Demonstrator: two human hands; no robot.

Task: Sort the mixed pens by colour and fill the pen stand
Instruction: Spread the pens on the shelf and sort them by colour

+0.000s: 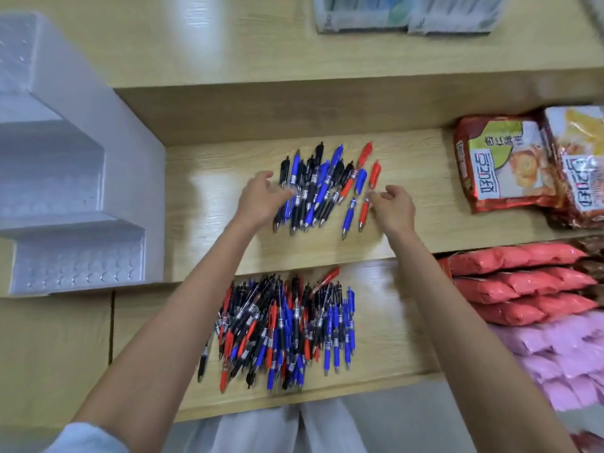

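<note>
A small group of blue, black and red pens (313,188) lies on the middle wooden shelf (209,246). My left hand (261,199) rests on its left side with the fingers spread over the pens. My right hand (394,206) is at the right side, its fingertips pinching a red pen (367,204) that lies apart next to a blue pen (350,214). A big mixed pile of pens (281,328) sits on the lower shelf, nearer to me. The white stepped pen stand (75,197) with rows of round holes stands at the left.
Snack packets (503,165) lie at the right of the middle shelf. Red bags (519,282) and pink bags (555,354) are stacked at the right of the lower shelf. Packaged goods (405,14) sit on the top shelf.
</note>
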